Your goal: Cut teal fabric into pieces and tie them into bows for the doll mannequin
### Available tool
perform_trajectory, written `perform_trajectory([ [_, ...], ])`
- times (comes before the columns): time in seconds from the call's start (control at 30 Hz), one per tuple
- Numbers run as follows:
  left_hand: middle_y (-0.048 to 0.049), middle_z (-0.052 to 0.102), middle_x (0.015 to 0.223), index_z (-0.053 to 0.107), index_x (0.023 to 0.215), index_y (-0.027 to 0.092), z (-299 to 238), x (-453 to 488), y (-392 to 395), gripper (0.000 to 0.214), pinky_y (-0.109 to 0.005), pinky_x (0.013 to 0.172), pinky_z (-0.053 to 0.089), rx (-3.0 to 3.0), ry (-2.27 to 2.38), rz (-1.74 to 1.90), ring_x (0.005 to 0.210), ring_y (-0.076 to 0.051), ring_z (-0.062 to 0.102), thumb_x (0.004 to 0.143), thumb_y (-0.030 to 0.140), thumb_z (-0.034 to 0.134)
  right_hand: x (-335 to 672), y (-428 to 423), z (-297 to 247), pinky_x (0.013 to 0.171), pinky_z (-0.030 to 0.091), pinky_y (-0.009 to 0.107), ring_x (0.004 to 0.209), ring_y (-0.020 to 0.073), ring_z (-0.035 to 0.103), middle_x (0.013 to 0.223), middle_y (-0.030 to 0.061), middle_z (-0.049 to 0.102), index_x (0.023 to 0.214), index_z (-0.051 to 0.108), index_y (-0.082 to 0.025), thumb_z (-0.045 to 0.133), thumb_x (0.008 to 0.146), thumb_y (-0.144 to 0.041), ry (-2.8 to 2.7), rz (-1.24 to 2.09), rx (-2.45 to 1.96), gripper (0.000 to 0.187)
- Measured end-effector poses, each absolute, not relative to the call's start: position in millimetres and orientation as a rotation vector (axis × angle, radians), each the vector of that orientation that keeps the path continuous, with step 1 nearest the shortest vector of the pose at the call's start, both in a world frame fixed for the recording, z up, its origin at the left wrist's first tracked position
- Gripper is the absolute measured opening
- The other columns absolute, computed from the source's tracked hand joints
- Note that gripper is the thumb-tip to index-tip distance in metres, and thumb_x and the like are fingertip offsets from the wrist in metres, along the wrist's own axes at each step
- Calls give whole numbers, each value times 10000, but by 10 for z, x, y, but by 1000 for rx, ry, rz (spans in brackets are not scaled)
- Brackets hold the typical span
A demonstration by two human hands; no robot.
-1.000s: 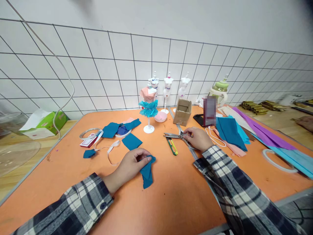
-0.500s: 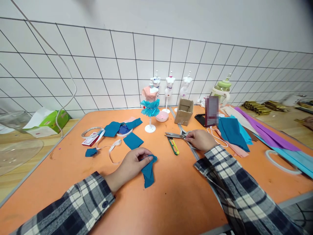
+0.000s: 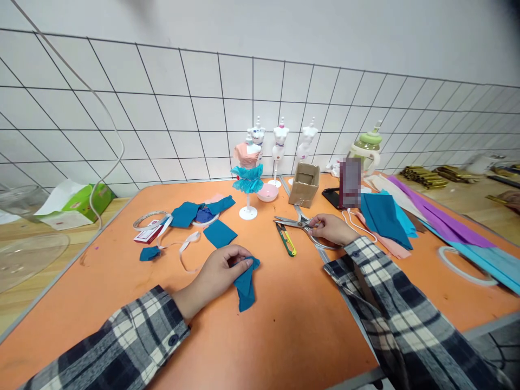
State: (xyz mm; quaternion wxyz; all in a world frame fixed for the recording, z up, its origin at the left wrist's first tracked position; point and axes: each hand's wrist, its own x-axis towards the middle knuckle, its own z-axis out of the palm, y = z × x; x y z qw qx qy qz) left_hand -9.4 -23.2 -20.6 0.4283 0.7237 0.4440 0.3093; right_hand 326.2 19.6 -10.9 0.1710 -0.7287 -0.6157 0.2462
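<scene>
My left hand (image 3: 223,269) pinches a folded piece of teal crepe paper (image 3: 246,292) between thumb and fingers, just over the orange table, with its narrow end hanging down toward me. My right hand (image 3: 333,227) is at the handles of metal scissors (image 3: 291,222), its fingers closed on them. The scissors lie with the blades slightly parted and pointing left, and one handle loop shows below my fingers. Beside the blades lies a yellow and green thread snipper (image 3: 286,241). A square teal piece (image 3: 220,233) lies behind my left hand.
A small mannequin (image 3: 247,187) wears a peach top and turquoise ruffles; several white ones stand behind. Around it are a pink bowl (image 3: 267,192), a cardboard box (image 3: 304,185) and a propped phone (image 3: 350,183). Teal sheets (image 3: 384,216) lie right, tape and scraps left.
My right hand has shifted slightly up and back, uncovering more of the scissors' handle loop. My left hand keeps its pinch on the teal piece. The view has moved slightly.
</scene>
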Motion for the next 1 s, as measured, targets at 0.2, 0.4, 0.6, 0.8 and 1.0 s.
perform_trajectory([
  [0.2, -46, 701, 801, 683, 842, 165, -187, -91, -249, 225, -266, 648, 482, 1801, 1101, 782, 729, -180, 632, 814, 384, 638, 3221, 163, -97, 540, 373, 219, 629, 122, 590, 682, -27, 660, 783, 658, -202, 716, 703, -292, -1778, 626, -2087, 134],
  [0.4, -51, 703, 795, 681, 840, 160, -175, -88, -252, 233, -265, 639, 482, 1791, 1105, 774, 718, -181, 632, 807, 386, 633, 3158, 128, -43, 560, 346, 238, 680, 136, 575, 713, -27, 651, 717, 627, -212, 732, 664, -255, -1877, 519, -2081, 124],
  [0.6, -47, 693, 766, 680, 818, 161, -160, -77, -255, 239, -265, 627, 480, 1780, 1128, 782, 697, -177, 622, 791, 395, 641, 3118, 77, 8, 558, 324, 244, 701, 141, 560, 762, -22, 638, 775, 586, -216, 735, 680, -344, -1987, 426, -2079, 219],
  [0.8, -47, 695, 757, 683, 800, 162, -151, -68, -257, 235, -265, 622, 482, 1771, 1132, 789, 690, -176, 622, 783, 393, 650, 3138, 75, 24, 565, 324, 244, 691, 135, 561, 780, -22, 644, 901, 571, -221, 668, 735, -278, -1903, 346, -2005, 201],
  [1.0, -57, 702, 784, 684, 814, 156, -136, -66, -265, 231, -264, 630, 484, 1786, 1125, 765, 706, -177, 628, 791, 381, 635, 3110, 84, 30, 547, 303, 249, 676, 136, 560, 739, -20, 652, 872, 625, -228, 631, 768, -295, -1874, 317, -2038, 124],
])
